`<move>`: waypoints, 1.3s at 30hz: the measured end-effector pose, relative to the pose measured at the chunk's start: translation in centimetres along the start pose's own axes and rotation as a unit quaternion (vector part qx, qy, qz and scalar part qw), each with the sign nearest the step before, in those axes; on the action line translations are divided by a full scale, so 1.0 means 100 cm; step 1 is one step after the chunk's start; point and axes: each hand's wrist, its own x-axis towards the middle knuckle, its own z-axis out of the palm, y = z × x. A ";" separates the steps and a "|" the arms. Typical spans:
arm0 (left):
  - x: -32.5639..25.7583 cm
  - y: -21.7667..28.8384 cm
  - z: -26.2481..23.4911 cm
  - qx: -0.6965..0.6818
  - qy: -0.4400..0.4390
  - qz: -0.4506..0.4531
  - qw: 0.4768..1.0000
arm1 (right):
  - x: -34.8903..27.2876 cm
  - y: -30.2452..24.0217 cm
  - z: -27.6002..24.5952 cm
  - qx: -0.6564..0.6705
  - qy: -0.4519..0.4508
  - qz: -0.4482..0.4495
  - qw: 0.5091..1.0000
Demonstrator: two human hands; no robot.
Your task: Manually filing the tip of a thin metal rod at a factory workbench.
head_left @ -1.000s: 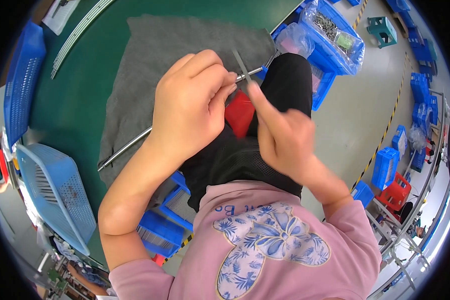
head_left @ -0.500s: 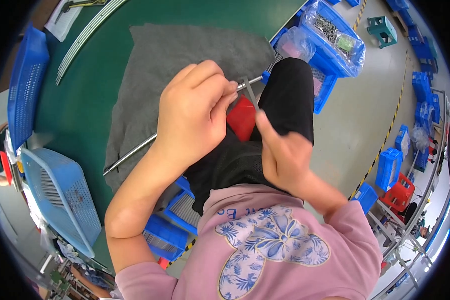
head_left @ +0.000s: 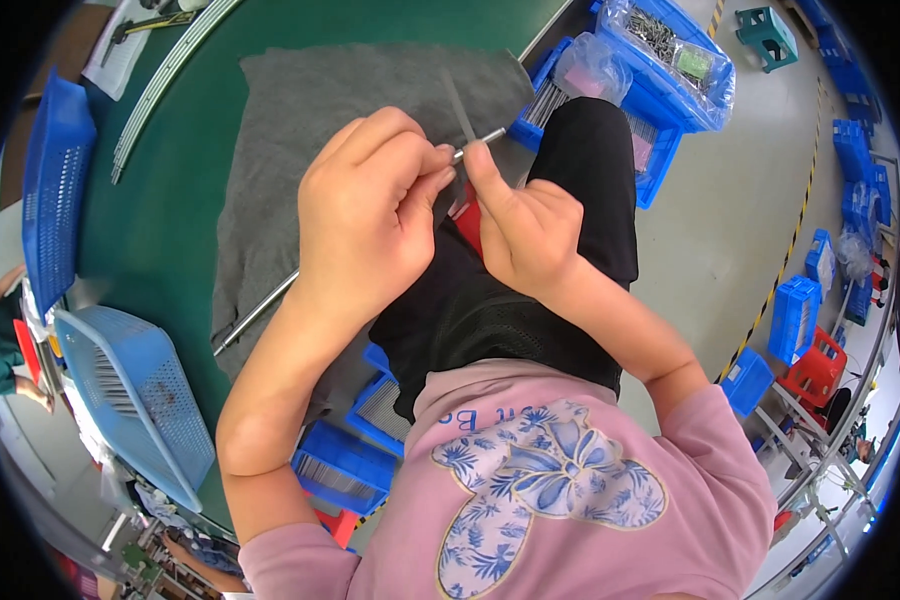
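The green table (head_left: 160,215) curves off to the upper left, its near edge running down past the person's lap; a grey mat (head_left: 300,130) covers its middle, with bare green around it. To the right lies open grey floor (head_left: 730,200).

The rod (head_left: 260,310) is thin, straight, silvery metal. It slants across the mat from the lower left up to the hands, its tip (head_left: 490,133) showing just above them. The left hand (head_left: 370,215) is closed round the rod near its top end. The right hand (head_left: 525,225) pinches at the same end, thumb up against the left fingers; I cannot tell just what it grips.

A blue basket (head_left: 135,395) sits at the table's left end. Blue bins (head_left: 670,70) beyond the knee hold bagged metal parts; more bins (head_left: 345,470) under the table hold thin rods.
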 end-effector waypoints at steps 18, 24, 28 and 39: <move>-0.001 -0.001 -0.003 0.014 -0.016 0.002 1.000 | -0.064 0.019 -0.052 0.037 -0.049 -0.013 0.998; 0.003 0.005 -0.001 0.061 -0.011 -0.001 0.998 | -0.067 0.009 -0.061 0.069 -0.089 0.022 0.993; 0.002 0.003 0.002 0.059 -0.010 -0.013 0.998 | -0.070 0.007 -0.057 0.080 -0.073 0.046 0.993; 0.000 0.002 0.001 0.036 -0.016 -0.020 0.999 | -0.070 0.005 -0.054 0.081 -0.070 0.072 0.992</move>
